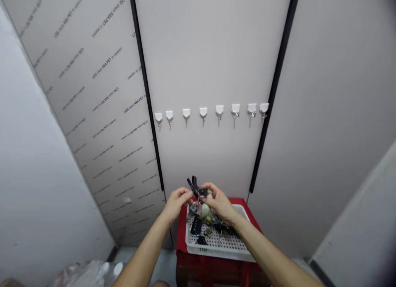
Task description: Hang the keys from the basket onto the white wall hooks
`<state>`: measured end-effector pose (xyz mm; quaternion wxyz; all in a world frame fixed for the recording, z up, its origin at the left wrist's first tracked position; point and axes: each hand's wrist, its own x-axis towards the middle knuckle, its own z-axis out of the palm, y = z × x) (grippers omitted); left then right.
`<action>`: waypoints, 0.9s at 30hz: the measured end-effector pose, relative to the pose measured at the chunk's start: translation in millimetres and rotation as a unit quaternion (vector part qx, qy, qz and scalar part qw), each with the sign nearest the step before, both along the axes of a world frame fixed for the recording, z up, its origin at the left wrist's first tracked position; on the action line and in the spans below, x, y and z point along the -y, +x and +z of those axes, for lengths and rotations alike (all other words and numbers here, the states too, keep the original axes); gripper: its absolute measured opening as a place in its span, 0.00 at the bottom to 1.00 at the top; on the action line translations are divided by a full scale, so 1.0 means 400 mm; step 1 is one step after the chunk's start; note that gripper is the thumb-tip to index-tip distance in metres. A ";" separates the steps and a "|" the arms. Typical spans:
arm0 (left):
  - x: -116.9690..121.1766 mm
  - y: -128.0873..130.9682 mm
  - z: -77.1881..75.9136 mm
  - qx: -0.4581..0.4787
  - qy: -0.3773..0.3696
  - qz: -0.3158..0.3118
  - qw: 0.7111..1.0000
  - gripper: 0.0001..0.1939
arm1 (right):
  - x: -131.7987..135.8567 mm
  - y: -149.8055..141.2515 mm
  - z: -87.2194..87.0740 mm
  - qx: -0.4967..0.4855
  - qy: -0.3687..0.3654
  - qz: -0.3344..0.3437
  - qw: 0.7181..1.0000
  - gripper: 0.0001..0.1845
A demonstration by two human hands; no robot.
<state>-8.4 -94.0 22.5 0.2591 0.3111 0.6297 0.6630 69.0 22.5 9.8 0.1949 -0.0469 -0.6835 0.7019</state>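
Above the basket, my right hand [219, 201] grips a keychain with a black strap [194, 184] that stands up in a loop. A round dark piece and metal rings show at the base of the strap. My left hand [179, 199] has its fingertips pinched at the strap's lower left side. Pale green and white charms [205, 210] hang or lie just below my right fingers; whether they belong to the held keychain I cannot tell. Under both hands, a white perforated basket [222, 250] holds several dark keychains and a flat black piece [196, 226].
The basket stands on a red cloth-covered stand [198, 260]. On the grey panel ahead, several white adhesive hooks [203, 112] form a row between two black strips [272, 97]. Clear plastic bags [88, 274] with white-capped items lie at the lower left. Walls close in both sides.
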 end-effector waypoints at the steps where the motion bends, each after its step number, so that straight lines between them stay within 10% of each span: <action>1: -0.007 -0.002 0.003 0.006 -0.002 0.016 1.000 0.12 | 0.005 -0.007 0.008 -0.025 0.041 -0.031 0.998 0.16; 11: -0.058 -0.091 0.087 0.072 0.114 0.116 0.984 0.11 | 0.055 -0.126 0.094 -0.136 0.293 -0.165 0.932 0.20; 23: -0.002 -0.144 0.083 0.109 0.193 0.155 0.963 0.09 | 0.080 -0.200 0.054 -0.145 0.072 -0.148 0.976 0.16; 27: 0.001 -0.144 0.078 0.053 0.103 0.177 0.977 0.11 | 0.089 -0.194 0.057 -0.143 0.140 -0.161 0.966 0.17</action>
